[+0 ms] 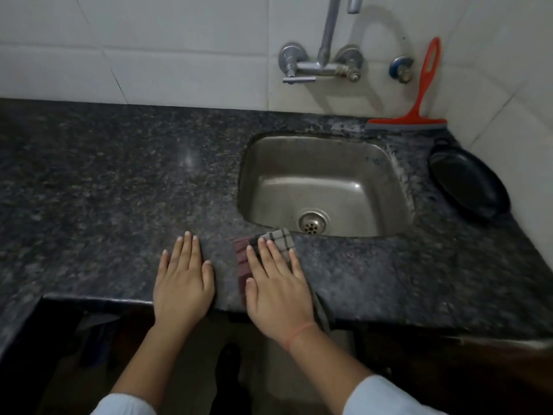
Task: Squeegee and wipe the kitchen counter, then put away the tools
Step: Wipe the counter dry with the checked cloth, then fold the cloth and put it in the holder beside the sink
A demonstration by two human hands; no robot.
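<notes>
Checked cloth point(279, 238), soft and folded, lies at the 6 o'clock rim of the steel sink point(323, 175) on the speckled, polished stone desk point(104, 181), pressed under my flat, straight-fingered right hand point(276, 283). My left hand point(184, 277) rests spread and empty at its 9 o'clock. Even palm pressure in overlapping strokes should serve best, I judge. The orange plastic squeegee point(419, 94) leans on glossy tile at the sink's 1 o'clock.

We find no text, label, brand or number we can read. One faint bluish mark on the back wall of the sink point(314, 163) is too smudged to make out.
</notes>
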